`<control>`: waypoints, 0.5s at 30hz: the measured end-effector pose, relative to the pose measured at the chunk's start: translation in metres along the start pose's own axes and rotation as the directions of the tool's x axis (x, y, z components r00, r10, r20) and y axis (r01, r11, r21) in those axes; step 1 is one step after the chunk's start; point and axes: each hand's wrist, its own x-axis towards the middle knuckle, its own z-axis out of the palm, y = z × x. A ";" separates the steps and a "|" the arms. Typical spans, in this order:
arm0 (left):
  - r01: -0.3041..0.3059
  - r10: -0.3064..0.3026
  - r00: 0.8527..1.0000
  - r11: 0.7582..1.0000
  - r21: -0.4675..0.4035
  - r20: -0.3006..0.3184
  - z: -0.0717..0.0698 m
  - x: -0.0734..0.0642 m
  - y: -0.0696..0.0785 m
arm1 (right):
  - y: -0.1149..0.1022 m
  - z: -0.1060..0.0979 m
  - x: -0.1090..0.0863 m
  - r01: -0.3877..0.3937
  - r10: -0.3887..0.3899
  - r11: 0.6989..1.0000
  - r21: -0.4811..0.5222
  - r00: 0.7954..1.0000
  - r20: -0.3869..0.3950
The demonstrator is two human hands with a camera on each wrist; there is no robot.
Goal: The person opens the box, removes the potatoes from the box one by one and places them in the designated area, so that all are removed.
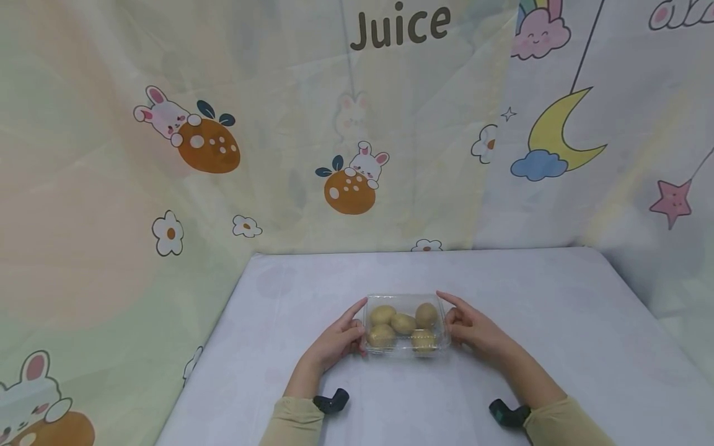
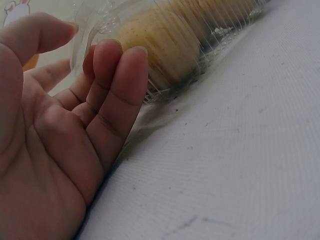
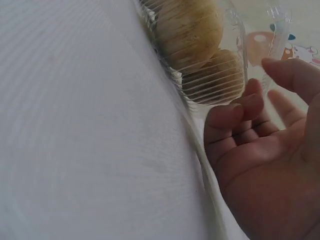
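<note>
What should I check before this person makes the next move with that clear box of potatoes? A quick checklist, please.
1. Clear box resting on the table: ok.
2. Potatoes inside: ok, five visible.
3. Left grip at the box's left side: ok.
4. Right grip at its right side: ok.
5. Box fastened shut: cannot tell; the closure is too unclear to make out.
6. Firm pressure from both sides: cannot tell.

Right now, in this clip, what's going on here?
A person has the left hand at one end of a clear plastic box and the right hand at the other. The box sits on a pale-covered table, with five potato-like items inside. Whether it is fully closed is hard to tell.
</note>
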 end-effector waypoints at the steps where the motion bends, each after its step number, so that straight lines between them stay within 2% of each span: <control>1: -0.001 0.001 1.000 1.000 -0.001 0.001 0.000 0.000 0.000 | -0.001 0.000 0.000 0.017 -0.017 1.000 -0.022 1.000 -0.021; 9: -0.009 0.009 1.000 1.000 -0.030 0.024 -0.002 0.000 0.001 | -0.002 0.000 -0.002 0.111 -0.119 0.989 -0.099 0.990 -0.075; 15: -0.007 0.008 0.999 1.000 -0.030 0.036 -0.002 0.002 0.001 | -0.002 -0.003 0.001 0.180 -0.189 0.977 -0.117 0.979 -0.071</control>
